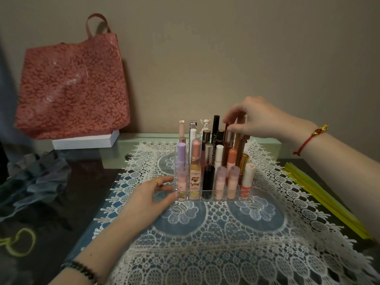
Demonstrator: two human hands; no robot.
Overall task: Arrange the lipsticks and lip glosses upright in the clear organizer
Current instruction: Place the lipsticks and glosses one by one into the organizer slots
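Lace cloth (226, 243): organizer (226, 199) against left fingertips (169, 178), right fingers (231, 116) pinch back tube (239, 145)

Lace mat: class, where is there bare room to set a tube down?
Free: the lace mat in front of the organizer, between the left hand and the yellow strips. Crowded: the organizer's slots, and back right where the right hand pinches a brown tube.

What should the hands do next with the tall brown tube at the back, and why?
Probably the right hand should ease the tall brown tube straight down into its back-right slot, then let go. It pinches the tube's top, and the left hand rests against the organizer, likely to steady it.
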